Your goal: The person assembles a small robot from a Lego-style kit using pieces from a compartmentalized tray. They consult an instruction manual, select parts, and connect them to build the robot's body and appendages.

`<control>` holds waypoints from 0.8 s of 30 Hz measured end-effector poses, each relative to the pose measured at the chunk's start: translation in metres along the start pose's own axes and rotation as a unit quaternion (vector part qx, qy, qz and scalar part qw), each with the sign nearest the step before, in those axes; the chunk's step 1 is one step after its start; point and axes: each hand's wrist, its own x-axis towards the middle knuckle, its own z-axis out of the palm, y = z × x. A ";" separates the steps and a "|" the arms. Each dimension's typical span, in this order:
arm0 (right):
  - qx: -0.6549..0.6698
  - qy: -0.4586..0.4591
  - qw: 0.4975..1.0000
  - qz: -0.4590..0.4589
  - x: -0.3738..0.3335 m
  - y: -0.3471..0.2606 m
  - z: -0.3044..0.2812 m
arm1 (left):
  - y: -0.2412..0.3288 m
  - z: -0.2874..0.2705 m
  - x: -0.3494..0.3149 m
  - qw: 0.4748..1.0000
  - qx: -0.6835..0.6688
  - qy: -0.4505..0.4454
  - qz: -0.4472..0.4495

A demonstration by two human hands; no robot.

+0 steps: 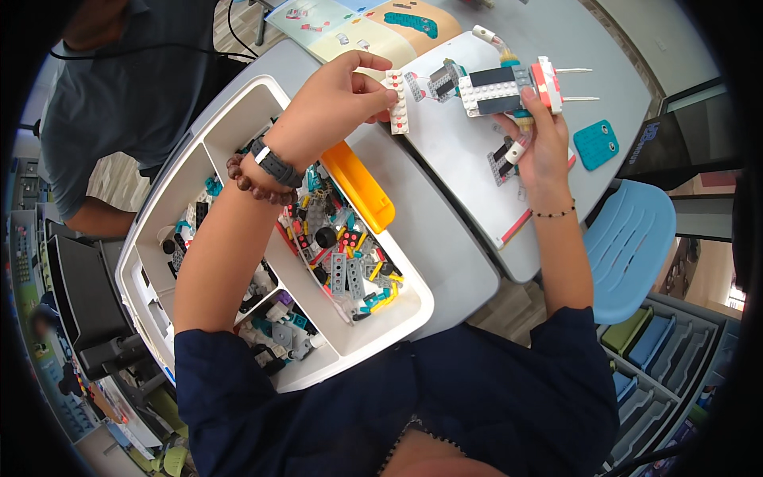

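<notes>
Pinching a white bumpy bar (398, 103) by its side, the left hand (362, 91) has its thumb and a finger closed on it. The bar has little red marks along it and stands almost straight up and down in the view. It is just beside the grey end of a toy model (493, 89); I cannot tell if the two touch. The right hand (544, 135) is wrapped around the other end of the model, with the thumb on top. The model is white, black, grey and teal, with a pinkish-red and white end and two thin white sticks poking out to the right. It is above a big white sheet (465, 175), between the two hands.

A teal flat piece (596, 145) with two round eyes lies to the right of the model. An open picture book (373, 36) lies at the top. Under the left arm, a big white tray (413, 306) sits on a grey table (453, 270). Its boxes hold lots of small toy pieces (350, 246), and a yellow-orange bin (359, 189) is at its right side. A light blue chair (632, 250) is on the right. Another person (127, 95) in a dark grey shirt is at the upper left.
</notes>
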 end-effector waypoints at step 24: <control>0.109 -0.089 0.988 0.064 -0.040 0.001 0.035 | 0.007 0.008 0.001 0.992 -0.067 -0.089 0.063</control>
